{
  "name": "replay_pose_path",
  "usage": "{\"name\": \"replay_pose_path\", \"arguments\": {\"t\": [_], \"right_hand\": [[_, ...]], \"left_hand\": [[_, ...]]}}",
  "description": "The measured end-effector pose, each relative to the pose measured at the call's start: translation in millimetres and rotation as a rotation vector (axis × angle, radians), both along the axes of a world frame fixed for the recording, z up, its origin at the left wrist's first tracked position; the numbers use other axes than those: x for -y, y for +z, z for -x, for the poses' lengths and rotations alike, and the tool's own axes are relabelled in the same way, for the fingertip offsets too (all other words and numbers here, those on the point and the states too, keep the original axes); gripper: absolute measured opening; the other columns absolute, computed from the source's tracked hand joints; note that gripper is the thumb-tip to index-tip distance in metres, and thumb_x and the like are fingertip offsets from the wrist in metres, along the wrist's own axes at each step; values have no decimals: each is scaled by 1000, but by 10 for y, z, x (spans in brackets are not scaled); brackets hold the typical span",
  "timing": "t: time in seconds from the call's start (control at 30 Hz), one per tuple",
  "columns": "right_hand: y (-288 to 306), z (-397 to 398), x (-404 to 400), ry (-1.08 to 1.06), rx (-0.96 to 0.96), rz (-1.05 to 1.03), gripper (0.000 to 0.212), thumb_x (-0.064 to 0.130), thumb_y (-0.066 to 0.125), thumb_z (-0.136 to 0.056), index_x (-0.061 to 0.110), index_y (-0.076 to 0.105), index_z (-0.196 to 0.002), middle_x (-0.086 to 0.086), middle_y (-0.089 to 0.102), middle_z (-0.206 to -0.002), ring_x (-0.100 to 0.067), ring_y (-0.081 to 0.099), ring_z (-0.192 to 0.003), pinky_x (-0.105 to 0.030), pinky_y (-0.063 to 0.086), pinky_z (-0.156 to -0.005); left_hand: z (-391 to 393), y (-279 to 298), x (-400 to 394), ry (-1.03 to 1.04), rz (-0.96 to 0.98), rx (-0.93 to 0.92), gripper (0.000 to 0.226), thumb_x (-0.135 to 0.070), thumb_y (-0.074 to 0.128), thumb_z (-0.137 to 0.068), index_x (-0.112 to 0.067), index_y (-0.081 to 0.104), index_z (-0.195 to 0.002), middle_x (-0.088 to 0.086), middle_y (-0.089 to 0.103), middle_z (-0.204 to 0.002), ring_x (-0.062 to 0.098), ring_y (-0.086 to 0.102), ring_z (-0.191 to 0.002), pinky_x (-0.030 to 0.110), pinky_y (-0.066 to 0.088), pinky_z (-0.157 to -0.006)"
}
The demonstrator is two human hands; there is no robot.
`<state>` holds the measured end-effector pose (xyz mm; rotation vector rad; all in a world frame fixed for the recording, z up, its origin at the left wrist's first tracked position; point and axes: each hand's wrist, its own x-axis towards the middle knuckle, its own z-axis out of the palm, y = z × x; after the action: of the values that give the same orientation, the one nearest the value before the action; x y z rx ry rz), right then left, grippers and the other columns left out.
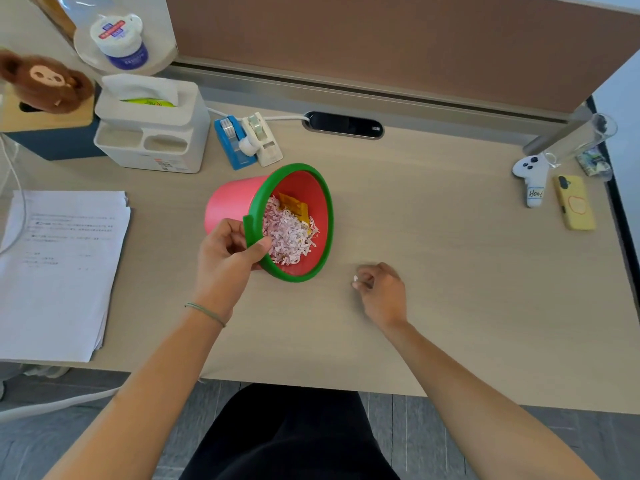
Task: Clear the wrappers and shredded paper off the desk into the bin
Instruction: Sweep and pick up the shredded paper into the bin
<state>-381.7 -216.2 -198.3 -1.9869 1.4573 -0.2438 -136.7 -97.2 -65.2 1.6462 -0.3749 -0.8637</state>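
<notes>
the left hand [230, 252] holds the tipped bin [277, 220] by its rim. the right hand [379, 289] pinches a last paper bit [355, 278]; next it should drop it in.

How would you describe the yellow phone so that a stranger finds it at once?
Look at the desk's far right edge. Beside the white game controller lies the phone, flat, in a pale yellow case. It alone is yellow there, with a red outline drawn on its back.
</notes>
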Motion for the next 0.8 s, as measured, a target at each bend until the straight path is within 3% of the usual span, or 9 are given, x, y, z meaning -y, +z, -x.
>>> {"name": "replay_pose_path", "arguments": {"t": [0.27, 0.43, 0.57, 0.7, 0.8], "right_hand": [[-142, -29, -27, 8, -18, 166, 9, 5, 72, -84, 13, 71, -86, 0, 65, -87, -24, 60, -85, -35, 51, -72], [-145, -12, 32, 133, -116, 261, 15, -3, 69, -80, 12, 68, -81, -4, 63, -82, -29, 61, -76, -34, 48, -58], [-86, -43, 80, 269, -294, 339, 26, -8, 72, -63, 8, 67, -83, -7, 64, -82, -31, 63, -69, -32, 44, -50], [-51, -116, 89, 385, -503, 329, 37, 0, 67, -65, 1, 66, -102, -14, 64, -95, -37, 63, -81, -40, 48, -67], [-8, -187, 201, 340, -521, 157, 37, 9, 61, -77, 10, 62, -113, -9, 63, -109, -33, 61, -100, -40, 46, -85]], "left_hand": [[-16, 13, 23, -2, -8, 11, 21, 3, 72, -90, -14, 60, -87, 2, 48, -73, 29, 58, -82, 36, 66, -68], [7, 19, 46, -7, -33, 19, 21, 3, 73, -90, -14, 60, -86, 3, 48, -74, 30, 58, -83, 52, 64, -80], [14, 16, 60, -2, -40, 11, 22, 3, 73, -89, -14, 60, -86, 1, 48, -72, 24, 58, -77, 58, 63, -83], [11, 12, 55, 5, -43, 3, 21, 2, 74, -89, -14, 61, -86, 1, 48, -72, 27, 58, -80, 61, 62, -85], [18, 30, 55, 17, -39, -9, 22, 4, 73, -89, -13, 59, -86, 1, 47, -71, 28, 57, -79, 61, 61, -85]]}}
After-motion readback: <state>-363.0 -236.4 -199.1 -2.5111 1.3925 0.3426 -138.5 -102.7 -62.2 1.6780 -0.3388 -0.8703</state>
